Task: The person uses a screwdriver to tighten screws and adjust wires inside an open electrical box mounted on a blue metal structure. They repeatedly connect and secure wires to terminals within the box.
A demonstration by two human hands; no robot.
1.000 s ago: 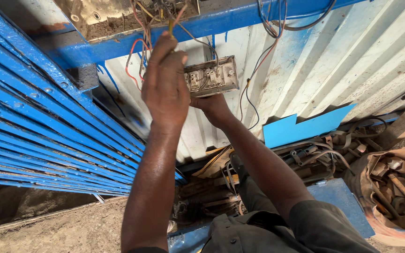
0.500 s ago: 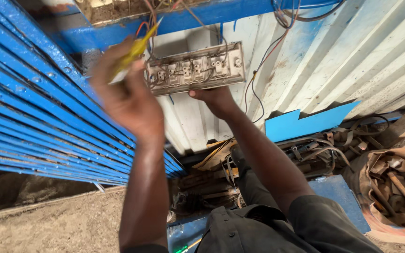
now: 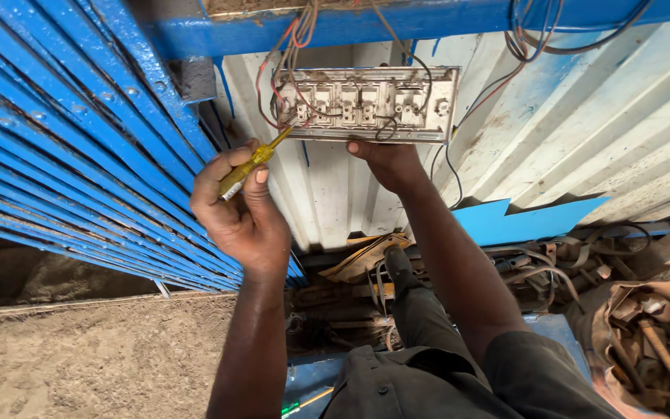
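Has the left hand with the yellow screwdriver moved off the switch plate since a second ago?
Yes. The left hand dropped down-left, below the switch plate; only the yellow screwdriver tip reaches the plate's left end.

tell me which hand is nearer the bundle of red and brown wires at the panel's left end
Left. The left hand holds a yellow screwdriver just below the wires; the right hand grips the switch panel underneath, farther right.

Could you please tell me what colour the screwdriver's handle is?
The screwdriver handle is translucent yellow, held in the left hand; the head view shows it best.
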